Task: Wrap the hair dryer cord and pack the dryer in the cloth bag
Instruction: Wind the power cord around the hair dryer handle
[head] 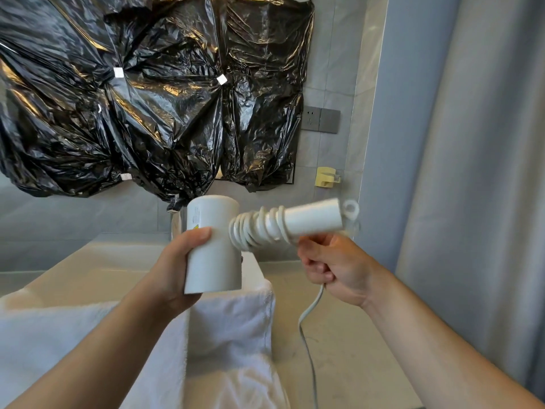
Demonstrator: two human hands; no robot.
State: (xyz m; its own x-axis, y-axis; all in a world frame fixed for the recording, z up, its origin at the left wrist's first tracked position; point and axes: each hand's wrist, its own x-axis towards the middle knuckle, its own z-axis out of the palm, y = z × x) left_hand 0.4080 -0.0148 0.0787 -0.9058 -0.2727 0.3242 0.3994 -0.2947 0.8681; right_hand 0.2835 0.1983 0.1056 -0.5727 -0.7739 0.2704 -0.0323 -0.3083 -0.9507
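Forearms: two, bare, entering from the bottom corners, nearest the camera; each ends in a hand.
Black plastic sheeting (147, 93): one large crinkled spread fixed to the wall, filling the upper left; three small white tape squares (118, 72) show on it.
Curtain (472, 172): one, pale grey, hanging in folds along the right edge.
Tabletop (348, 335): one, pale beige, running below both hands.
White towel (230, 326): one fluffy cloth draped over the tabletop's left part, under the left hand.
Hair dryer (213, 246): one, white, held in the air above the towel; its barrel stands upright and its handle points right, ending in a hanging loop that is blurred.
Left hand (174, 270): its grip is wrapped round the barrel, thumb across the front, fingers hidden behind.
Right hand (333, 267): just below the handle; its grip is curled shut on the cord, thumb and forefinger pinching it where it leaves the coils.
Cord (308, 311): one, white; about seven or eight turns are wound round the handle next to the barrel, and the loose rest drops from the right hand to the tabletop and off the bottom edge.
Wall socket plate (321, 119): one grey double plate, right of the sheeting.
Yellow wall hook (324, 177): one, below the socket plate.
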